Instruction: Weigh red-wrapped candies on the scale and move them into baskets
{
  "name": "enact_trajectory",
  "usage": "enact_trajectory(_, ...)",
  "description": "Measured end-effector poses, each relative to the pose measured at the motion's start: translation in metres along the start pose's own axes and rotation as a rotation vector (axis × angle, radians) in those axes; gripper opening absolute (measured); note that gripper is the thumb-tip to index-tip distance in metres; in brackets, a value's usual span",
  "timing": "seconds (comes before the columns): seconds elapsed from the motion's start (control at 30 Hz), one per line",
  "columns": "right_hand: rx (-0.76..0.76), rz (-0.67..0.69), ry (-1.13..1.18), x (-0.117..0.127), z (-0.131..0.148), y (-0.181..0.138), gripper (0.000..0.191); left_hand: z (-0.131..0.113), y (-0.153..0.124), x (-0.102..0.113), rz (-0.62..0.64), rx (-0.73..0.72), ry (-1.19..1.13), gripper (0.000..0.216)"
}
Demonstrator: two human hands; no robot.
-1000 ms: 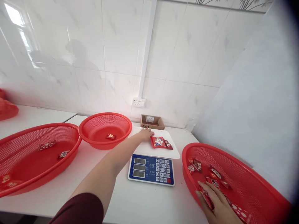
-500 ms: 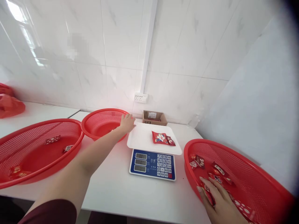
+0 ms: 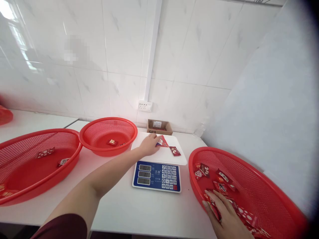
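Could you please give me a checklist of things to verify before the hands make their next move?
1. Left hand has hold of the larger packet: ok, its fingers are on the left end.
2. Larger packet fully off the scale platform: cannot tell from this angle.
3. Platform free of other packets: not ok, a smaller packet lies on it.
4. Scale display easy to read: not ok, the digits are blurred.
5. Right hand has hold of a red packet: ok, at the right-hand basket.
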State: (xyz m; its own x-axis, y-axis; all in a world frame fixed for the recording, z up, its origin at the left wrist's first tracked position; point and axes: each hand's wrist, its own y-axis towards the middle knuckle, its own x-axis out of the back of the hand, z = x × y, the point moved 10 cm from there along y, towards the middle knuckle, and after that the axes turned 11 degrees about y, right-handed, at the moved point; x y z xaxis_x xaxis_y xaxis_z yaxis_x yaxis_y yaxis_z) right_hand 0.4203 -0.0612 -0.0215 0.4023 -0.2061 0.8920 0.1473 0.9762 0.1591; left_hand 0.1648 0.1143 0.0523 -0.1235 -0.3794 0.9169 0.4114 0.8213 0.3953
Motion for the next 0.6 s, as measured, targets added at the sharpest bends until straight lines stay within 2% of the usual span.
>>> enact_trajectory(0.13,-0.009,0.004,-0.003,-0.001,-0.001,0.0,0.056,0.077,-0.032,0.037,-0.108,0.262,0.074,0.043)
enact_trajectory(0.2,-0.019,0.001,-0.009,0.0,0.0,0.001,0.055,0.112,-0.049,0.049,-0.136,0.391,0.115,0.044)
enact_trajectory(0.27,-0.028,0.002,-0.012,0.002,0.001,0.001,0.054,0.129,-0.06,0.052,-0.135,0.455,0.142,0.045)
enact_trajectory(0.3,-0.037,0.004,-0.014,0.002,0.001,0.002,0.053,0.129,-0.061,0.049,-0.12,0.448,0.147,0.045)
enact_trajectory(0.33,-0.046,0.006,-0.016,0.002,0.001,0.003,0.053,0.122,-0.058,0.043,-0.095,0.414,0.145,0.044)
enact_trajectory(0.4,-0.051,0.003,-0.018,0.003,0.003,0.004,0.052,0.093,-0.046,0.025,-0.023,0.279,0.121,0.043)
enact_trajectory(0.6,-0.054,-0.006,-0.006,0.004,0.007,0.007,0.052,-0.048,0.0,-0.035,0.193,-0.235,-0.018,0.045)
